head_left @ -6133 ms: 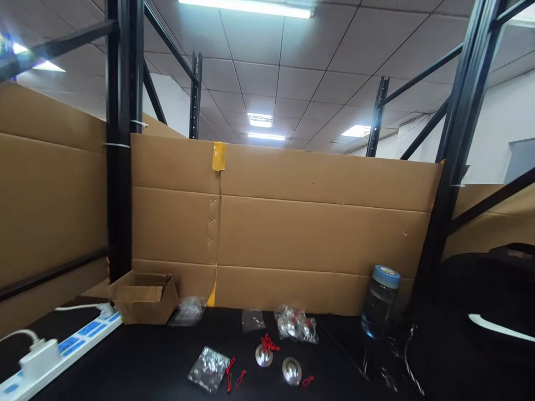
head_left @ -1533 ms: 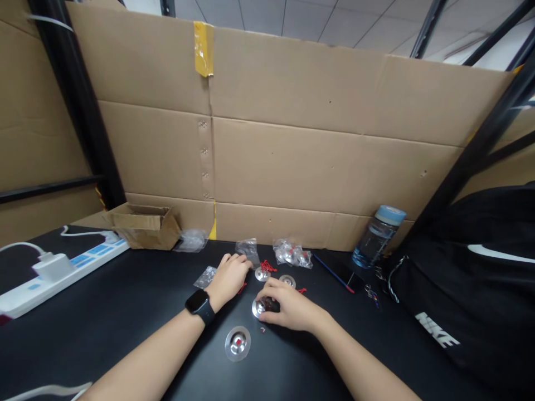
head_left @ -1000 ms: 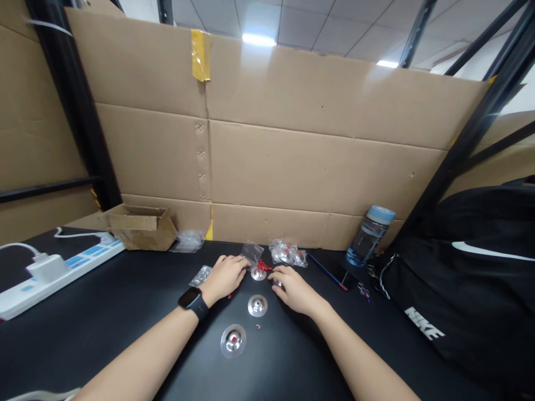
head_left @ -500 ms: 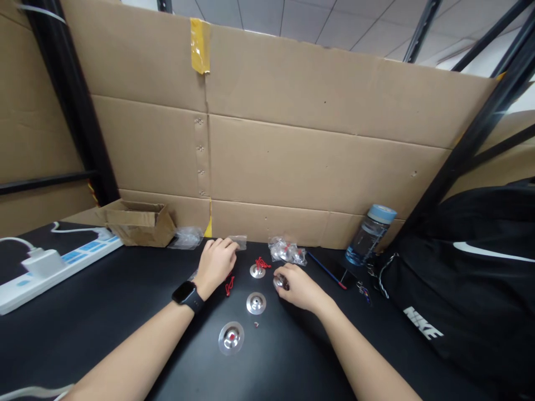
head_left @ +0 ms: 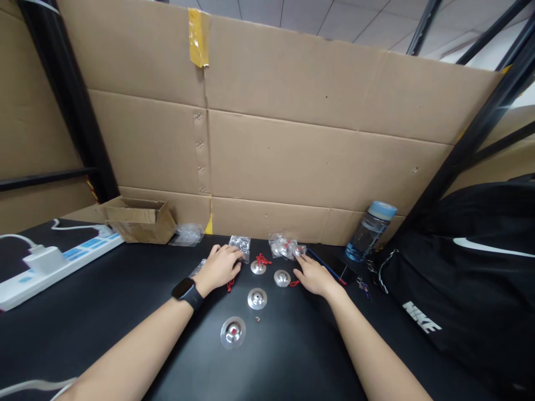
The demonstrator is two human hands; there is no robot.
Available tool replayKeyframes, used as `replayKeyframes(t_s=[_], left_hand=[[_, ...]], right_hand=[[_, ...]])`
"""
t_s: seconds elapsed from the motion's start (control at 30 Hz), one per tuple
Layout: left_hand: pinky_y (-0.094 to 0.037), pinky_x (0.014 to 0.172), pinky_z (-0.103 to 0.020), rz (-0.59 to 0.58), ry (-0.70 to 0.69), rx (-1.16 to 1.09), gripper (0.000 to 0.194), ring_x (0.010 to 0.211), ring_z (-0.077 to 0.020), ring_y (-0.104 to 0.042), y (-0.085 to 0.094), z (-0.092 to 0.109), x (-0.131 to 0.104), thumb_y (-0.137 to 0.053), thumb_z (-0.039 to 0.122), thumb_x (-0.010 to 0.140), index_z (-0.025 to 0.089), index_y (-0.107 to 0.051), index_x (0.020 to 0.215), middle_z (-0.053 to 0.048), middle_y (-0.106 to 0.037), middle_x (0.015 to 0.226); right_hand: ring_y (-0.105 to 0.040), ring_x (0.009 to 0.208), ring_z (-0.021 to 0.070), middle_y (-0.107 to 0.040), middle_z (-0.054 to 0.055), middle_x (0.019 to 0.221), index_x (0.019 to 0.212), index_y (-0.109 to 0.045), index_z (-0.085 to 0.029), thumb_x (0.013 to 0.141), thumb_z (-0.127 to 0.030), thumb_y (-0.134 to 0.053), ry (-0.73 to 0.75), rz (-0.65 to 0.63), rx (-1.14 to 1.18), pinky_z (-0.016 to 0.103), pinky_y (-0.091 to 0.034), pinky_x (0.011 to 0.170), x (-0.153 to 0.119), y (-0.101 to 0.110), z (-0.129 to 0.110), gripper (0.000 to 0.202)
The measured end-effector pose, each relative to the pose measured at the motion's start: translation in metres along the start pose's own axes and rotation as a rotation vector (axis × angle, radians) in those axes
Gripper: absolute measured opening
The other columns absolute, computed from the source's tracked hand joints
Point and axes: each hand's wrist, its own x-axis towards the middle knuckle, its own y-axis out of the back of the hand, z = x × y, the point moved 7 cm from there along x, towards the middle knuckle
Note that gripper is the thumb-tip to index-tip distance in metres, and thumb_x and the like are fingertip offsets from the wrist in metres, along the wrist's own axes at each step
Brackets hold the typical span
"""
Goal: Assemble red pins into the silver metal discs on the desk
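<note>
My left hand (head_left: 219,267) rests palm down on the black table, its fingers loosely bent and apart, with fingertips at the edge of a clear plastic bag (head_left: 239,247). A red cord (head_left: 230,285) shows beneath it. Fingers extended, my right hand (head_left: 314,275) reaches to a plastic bag of metal discs (head_left: 286,247). Beside its thumb lies a small metal cymbal (head_left: 282,278) with a red loop (head_left: 295,283). Other cymbals lie nearby: one with red cord (head_left: 258,268), a plain one (head_left: 257,299), and the nearest one (head_left: 233,332), red at its centre.
A tiny piece (head_left: 257,319) lies by the plain cymbal. Behind stand a cardboard box (head_left: 142,223) and a cardboard wall (head_left: 267,167). A power strip (head_left: 62,270) is at left. At right are a water bottle (head_left: 371,231), a dark phone-like slab (head_left: 334,262), keys (head_left: 363,288) and a black bag (head_left: 468,289).
My right hand has let go of the cymbal, now flat on the table, and moved right and up to the bag of discs. My left hand has shifted slightly, uncovering more of the clear bag.
</note>
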Motion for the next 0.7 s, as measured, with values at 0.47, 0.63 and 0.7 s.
replayKeyframes(t_s=[0.47,0.63,0.7], left_hand=[[-0.043,0.104,-0.037,-0.004,-0.308,-0.115,0.031,0.117,-0.0217,-0.059,0.011,0.053,-0.009,-0.043,0.024,0.101,0.027,-0.067,0.121,-0.006,-0.064,0.124],[-0.05,0.083,-0.032,-0.198,-0.246,-0.033,0.021,0.092,-0.0216,-0.066,0.006,0.046,-0.018,-0.057,0.021,0.092,0.026,-0.071,0.106,-0.006,-0.066,0.104],[-0.05,0.081,-0.031,-0.258,-0.23,-0.035,0.027,0.093,-0.0216,-0.067,0.002,0.041,-0.02,-0.058,0.014,0.088,0.026,-0.07,0.11,-0.005,-0.065,0.105]], right_hand=[[-0.042,0.143,0.0345,-0.039,0.022,0.157,0.15,-0.044,-0.008,0.097,-0.037,-0.046,0.039,-0.013,-0.019,0.046,-0.039,0.111,-0.005,0.003,-0.009,0.061],[-0.047,0.139,0.0344,-0.044,0.023,0.153,0.147,-0.049,-0.01,0.098,-0.035,-0.047,0.063,0.001,0.006,0.046,-0.039,0.11,-0.007,0.007,-0.011,0.055],[-0.051,0.133,0.0337,-0.051,0.022,0.146,0.142,-0.054,-0.012,0.099,-0.036,-0.046,0.099,0.056,0.03,0.046,-0.04,0.109,-0.01,0.017,-0.017,0.05]])
